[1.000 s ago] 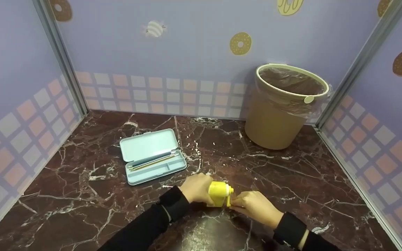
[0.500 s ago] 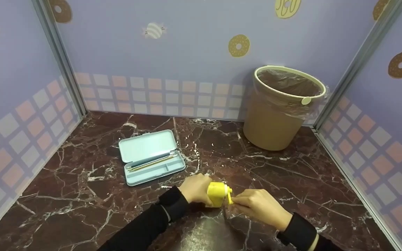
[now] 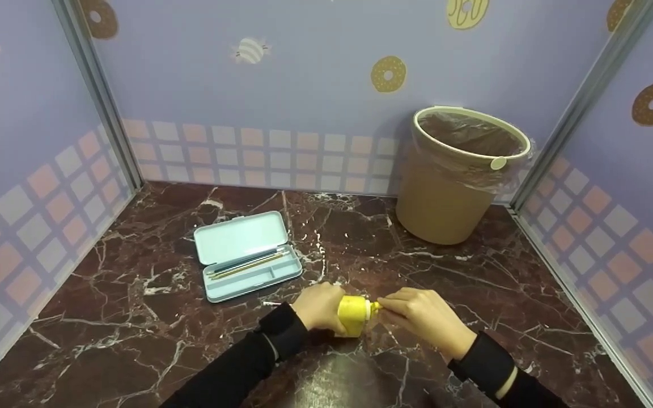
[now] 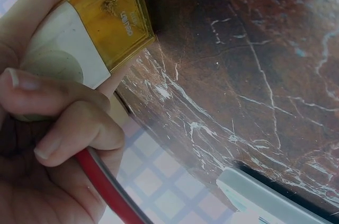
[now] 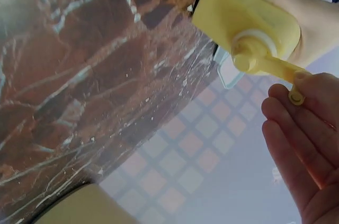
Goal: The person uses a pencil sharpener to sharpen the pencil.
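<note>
The left hand point(image 3: 319, 306) curled round the yellow sharpener point(image 3: 351, 317) and a red pencil point(image 4: 105, 184) near the open pencil case point(image 3: 241, 237), while the right hand point(image 3: 425, 318) pinched its crank point(image 5: 279, 68) between thumb and fingers.

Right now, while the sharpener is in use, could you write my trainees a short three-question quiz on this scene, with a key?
1. Which of the hands holds the body of the yellow sharpener, and which holds its crank?
2. True or false: the pencil case lies open.
3. In the head view, where does the bin stand?
(A) left of the pencil case
(B) right of the pencil case
(C) inside the pencil case

Key:
1. Left hand, body; right hand, crank.
2. True.
3. B.
</note>
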{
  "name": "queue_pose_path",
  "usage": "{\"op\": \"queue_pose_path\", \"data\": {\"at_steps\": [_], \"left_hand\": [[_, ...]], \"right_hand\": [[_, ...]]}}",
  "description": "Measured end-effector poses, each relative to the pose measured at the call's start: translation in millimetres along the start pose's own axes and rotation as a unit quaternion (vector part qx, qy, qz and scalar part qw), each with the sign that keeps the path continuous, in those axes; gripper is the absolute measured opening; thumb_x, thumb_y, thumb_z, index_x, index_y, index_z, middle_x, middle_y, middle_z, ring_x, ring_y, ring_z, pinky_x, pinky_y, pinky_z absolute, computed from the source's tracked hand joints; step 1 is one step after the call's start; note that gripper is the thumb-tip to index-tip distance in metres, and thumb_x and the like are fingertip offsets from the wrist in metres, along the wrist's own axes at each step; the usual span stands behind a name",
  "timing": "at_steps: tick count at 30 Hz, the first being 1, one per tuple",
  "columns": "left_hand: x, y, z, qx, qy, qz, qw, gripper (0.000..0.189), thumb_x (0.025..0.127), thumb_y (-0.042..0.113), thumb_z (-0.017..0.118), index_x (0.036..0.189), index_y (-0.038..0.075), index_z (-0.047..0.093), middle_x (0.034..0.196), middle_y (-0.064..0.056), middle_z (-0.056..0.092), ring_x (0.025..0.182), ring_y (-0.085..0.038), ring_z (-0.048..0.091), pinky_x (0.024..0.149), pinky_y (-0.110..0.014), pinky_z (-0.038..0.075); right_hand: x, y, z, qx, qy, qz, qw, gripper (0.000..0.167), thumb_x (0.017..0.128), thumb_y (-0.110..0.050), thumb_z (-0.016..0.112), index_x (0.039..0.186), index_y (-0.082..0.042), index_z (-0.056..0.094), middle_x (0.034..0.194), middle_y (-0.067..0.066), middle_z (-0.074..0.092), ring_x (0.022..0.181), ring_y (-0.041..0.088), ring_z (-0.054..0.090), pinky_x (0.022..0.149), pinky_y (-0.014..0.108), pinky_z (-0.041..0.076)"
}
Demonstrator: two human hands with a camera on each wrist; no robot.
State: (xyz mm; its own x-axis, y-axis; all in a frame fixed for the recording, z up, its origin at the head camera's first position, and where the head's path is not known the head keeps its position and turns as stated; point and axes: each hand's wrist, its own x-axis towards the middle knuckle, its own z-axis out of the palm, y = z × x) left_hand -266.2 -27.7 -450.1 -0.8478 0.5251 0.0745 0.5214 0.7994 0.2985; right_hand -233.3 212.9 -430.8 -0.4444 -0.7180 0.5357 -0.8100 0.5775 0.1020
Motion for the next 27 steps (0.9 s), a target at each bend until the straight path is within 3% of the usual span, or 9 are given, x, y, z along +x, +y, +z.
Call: {"op": "queue_pose_path", "data": {"at_steps": [12, 22, 27], "left_hand": [[0.1, 0.0, -0.2, 0.005, -0.004, -0.001, 1.0000, 0.043, 0.057, 0.026, 0.096, 0.086, 0.006, 0.071, 0.080, -0.006, 0.073, 0.067, -0.019, 0.063, 0.062, -0.036, 0.057], [0.3, 0.4, -0.5, 0.020, -0.001, 0.003, 0.9998, 0.044, 0.057, 0.028, 0.096, 0.085, 0.006, 0.070, 0.079, -0.006, 0.072, 0.067, -0.020, 0.064, 0.062, -0.037, 0.058], [-0.2, 1.1, -0.5, 0.022, -0.002, 0.005, 0.9998, 0.046, 0.057, 0.029, 0.097, 0.086, 0.007, 0.070, 0.079, -0.005, 0.072, 0.068, -0.020, 0.064, 0.063, -0.036, 0.058]], "right_hand": [[13.0, 16, 13, -0.051, 0.016, 0.001, 0.9986, 0.022, 0.082, -0.015, 0.083, 0.103, -0.008, 0.080, 0.088, 0.000, 0.079, 0.075, 0.012, 0.072, 0.068, 0.027, 0.059], [16.4, 26, 30, -0.048, -0.016, 0.030, 0.9983, 0.021, 0.085, -0.014, 0.081, 0.105, -0.009, 0.080, 0.091, 0.001, 0.080, 0.078, 0.016, 0.073, 0.069, 0.031, 0.060], [13.8, 31, 44, -0.027, -0.045, 0.038, 0.9979, 0.015, 0.084, -0.012, 0.081, 0.098, -0.013, 0.080, 0.087, -0.001, 0.079, 0.074, 0.016, 0.072, 0.064, 0.033, 0.058]]}}
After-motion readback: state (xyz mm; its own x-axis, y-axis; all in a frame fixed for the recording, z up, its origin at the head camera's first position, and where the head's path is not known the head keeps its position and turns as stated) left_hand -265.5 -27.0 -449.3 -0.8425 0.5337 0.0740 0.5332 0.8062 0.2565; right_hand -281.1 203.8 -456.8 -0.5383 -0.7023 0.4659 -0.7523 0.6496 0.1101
